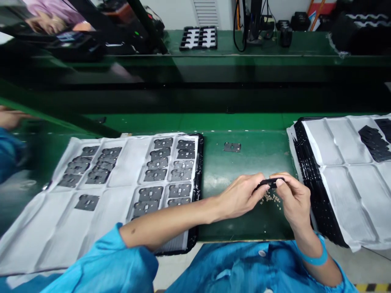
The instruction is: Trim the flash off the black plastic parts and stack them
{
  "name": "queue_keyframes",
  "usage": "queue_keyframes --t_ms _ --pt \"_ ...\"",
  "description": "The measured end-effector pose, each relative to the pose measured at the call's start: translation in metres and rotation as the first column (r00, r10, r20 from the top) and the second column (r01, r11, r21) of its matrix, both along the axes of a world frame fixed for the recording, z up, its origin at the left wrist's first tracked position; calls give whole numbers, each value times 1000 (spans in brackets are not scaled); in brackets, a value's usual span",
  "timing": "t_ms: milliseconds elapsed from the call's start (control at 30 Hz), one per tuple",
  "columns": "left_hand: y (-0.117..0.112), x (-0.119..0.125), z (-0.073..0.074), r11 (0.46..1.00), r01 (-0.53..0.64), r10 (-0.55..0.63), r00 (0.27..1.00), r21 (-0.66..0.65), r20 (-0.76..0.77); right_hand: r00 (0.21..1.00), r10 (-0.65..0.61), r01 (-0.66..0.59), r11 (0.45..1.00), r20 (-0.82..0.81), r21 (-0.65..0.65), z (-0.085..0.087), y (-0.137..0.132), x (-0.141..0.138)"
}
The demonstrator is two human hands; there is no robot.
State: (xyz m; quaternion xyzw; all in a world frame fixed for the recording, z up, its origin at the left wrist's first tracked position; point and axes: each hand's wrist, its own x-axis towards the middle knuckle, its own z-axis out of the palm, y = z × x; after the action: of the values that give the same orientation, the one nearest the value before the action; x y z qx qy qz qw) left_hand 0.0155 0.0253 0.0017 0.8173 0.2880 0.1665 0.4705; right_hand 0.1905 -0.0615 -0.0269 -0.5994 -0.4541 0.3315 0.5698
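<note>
Between my two hands is a thin black plate (270, 182), held nearly edge-on above the green bench. My left hand (244, 195) pinches its left end, and my right hand (291, 199) grips the right end with thumb and fingers. Under the plate lies a small heap of tiny beige pieces (271, 197), partly hidden by my hands. Another flat dark plate (232, 147) with cutouts rests alone on the bench farther back. To the left, a tray lined with white sheet (131, 162) holds several similar dark plates (155, 175) in its compartments; my left forearm crosses over it.
On the right stands a stack of black trays (314, 183), its white-lined top holding dark plates (374, 142). A green post (61, 110) slants at the left. Across the line are a black-and-white tray (198, 38) and a person's pink sleeve (70, 14). Another person's blue sleeve (10, 154) shows at left.
</note>
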Motion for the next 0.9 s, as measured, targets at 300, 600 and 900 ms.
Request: queue_keyframes --t_ms 300,600,900 --pt "-2 -1 0 997 19 -18 1000 -76 16 1000 10 -10 1000 16 27 -4 -1 0" --pt "0 -1 -1 990 29 -26 999 -134 26 999 -9 9 1000 32 4 -3 0 -2" --pt "4 -4 -4 996 20 -22 999 -91 -24 981 152 -154 988 -118 -11 -12 -6 6"
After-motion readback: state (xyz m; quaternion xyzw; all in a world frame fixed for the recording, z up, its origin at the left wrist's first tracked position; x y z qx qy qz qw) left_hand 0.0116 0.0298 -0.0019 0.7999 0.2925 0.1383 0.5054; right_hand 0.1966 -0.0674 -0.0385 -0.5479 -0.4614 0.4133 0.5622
